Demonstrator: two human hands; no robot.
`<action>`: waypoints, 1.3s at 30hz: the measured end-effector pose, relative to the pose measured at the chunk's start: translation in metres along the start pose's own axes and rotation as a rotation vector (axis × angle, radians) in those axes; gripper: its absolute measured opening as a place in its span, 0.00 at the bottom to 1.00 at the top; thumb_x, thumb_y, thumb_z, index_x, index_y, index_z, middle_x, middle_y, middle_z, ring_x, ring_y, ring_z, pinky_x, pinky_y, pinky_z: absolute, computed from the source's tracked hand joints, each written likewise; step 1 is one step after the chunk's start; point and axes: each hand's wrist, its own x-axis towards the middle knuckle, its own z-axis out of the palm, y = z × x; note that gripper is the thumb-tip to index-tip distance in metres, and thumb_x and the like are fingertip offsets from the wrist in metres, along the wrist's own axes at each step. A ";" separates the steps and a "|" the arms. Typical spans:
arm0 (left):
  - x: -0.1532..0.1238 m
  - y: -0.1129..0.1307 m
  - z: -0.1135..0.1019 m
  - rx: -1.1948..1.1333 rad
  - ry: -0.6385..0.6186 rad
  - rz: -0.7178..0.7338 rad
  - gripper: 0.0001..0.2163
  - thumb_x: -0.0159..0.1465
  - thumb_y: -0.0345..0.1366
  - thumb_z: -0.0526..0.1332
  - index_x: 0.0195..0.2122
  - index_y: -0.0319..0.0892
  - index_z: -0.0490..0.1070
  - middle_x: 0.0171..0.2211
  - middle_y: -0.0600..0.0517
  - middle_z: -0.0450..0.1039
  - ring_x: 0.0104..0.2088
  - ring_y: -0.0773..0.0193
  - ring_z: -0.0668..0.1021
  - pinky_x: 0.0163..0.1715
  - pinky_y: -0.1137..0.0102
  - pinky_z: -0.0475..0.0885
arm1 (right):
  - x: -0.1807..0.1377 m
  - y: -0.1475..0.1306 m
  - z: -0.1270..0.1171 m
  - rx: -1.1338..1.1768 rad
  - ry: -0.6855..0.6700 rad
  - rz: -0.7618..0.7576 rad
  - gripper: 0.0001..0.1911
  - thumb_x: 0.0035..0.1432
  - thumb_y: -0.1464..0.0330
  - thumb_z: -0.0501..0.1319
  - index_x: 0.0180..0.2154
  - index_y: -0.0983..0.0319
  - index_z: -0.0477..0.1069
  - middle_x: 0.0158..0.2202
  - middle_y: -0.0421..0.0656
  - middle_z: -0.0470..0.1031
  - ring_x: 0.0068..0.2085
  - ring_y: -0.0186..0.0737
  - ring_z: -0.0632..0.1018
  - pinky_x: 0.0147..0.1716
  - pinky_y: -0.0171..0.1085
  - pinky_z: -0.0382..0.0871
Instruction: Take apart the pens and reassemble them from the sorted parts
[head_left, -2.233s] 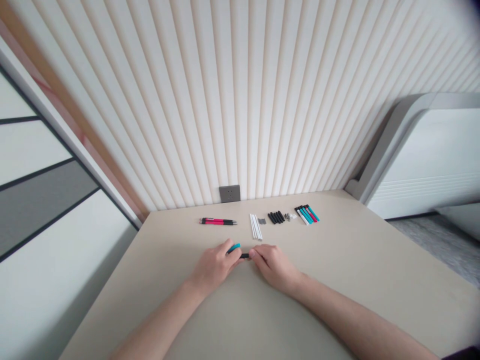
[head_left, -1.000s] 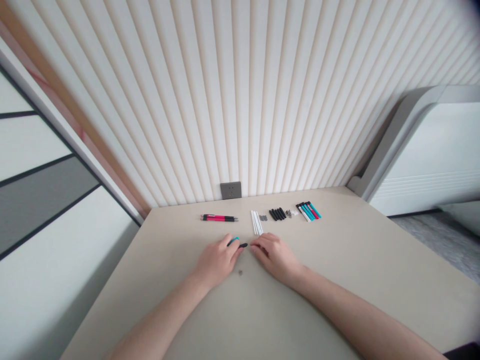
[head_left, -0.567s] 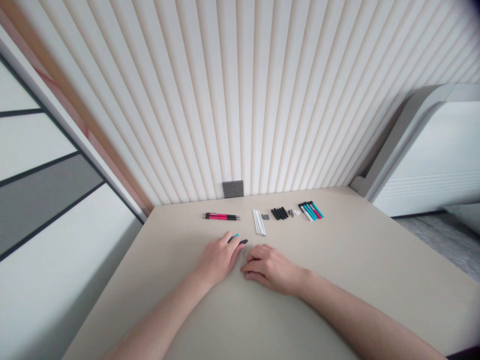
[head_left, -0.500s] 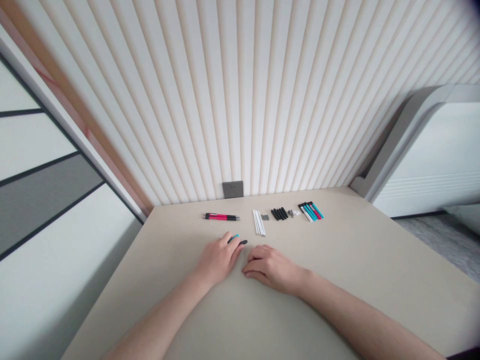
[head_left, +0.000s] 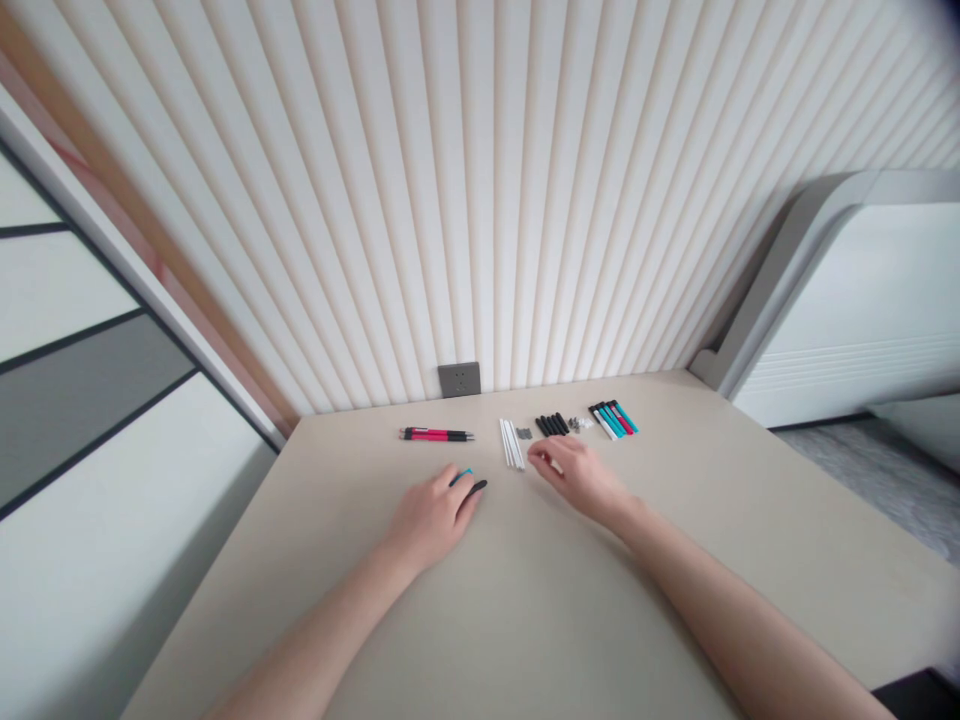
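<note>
My left hand [head_left: 431, 515] rests on the table, closed around a blue pen barrel [head_left: 466, 472] and a black pen grip [head_left: 478, 487]; only their ends show past the fingers. My right hand [head_left: 574, 475] hovers over the table with loosely curved fingers, a small gap between thumb and forefinger, and nothing visible in them. Its fingertips are just right of the white pen refills [head_left: 511, 445] and below the small grey springs [head_left: 524, 434]. Behind that hand lie several black pen grips [head_left: 553, 425] in a row.
Two pink-and-black pens [head_left: 436, 434] lie at the back left of the table [head_left: 480, 620]. Small metal and clear parts [head_left: 579, 425] sit beside several coloured barrels [head_left: 613, 420] at the back right. A dark socket [head_left: 459, 379] is on the ribbed wall [head_left: 480, 200].
My right hand has left its place beside my left hand and moved away to the right, near the refills and springs. My left hand keeps its hold. The view has shifted slightly.
</note>
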 end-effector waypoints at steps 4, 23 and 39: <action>0.000 -0.001 0.001 0.005 -0.012 0.002 0.14 0.71 0.42 0.45 0.43 0.45 0.69 0.41 0.49 0.70 0.35 0.61 0.77 0.29 0.70 0.68 | 0.002 0.037 -0.018 -0.051 0.224 0.295 0.12 0.64 0.62 0.52 0.39 0.59 0.73 0.33 0.43 0.77 0.35 0.40 0.76 0.34 0.35 0.66; 0.000 -0.001 0.002 0.012 -0.024 0.006 0.14 0.71 0.41 0.45 0.44 0.45 0.69 0.41 0.49 0.71 0.35 0.61 0.78 0.30 0.69 0.69 | -0.002 0.075 -0.017 -0.231 0.028 0.544 0.13 0.61 0.62 0.55 0.36 0.57 0.78 0.32 0.42 0.79 0.33 0.39 0.76 0.30 0.33 0.59; 0.000 0.000 -0.001 -0.004 -0.011 -0.003 0.14 0.71 0.40 0.46 0.44 0.45 0.70 0.42 0.49 0.71 0.35 0.62 0.78 0.31 0.70 0.70 | -0.001 0.071 -0.013 -0.336 -0.032 0.491 0.13 0.63 0.64 0.54 0.39 0.55 0.78 0.38 0.42 0.80 0.38 0.40 0.78 0.32 0.34 0.61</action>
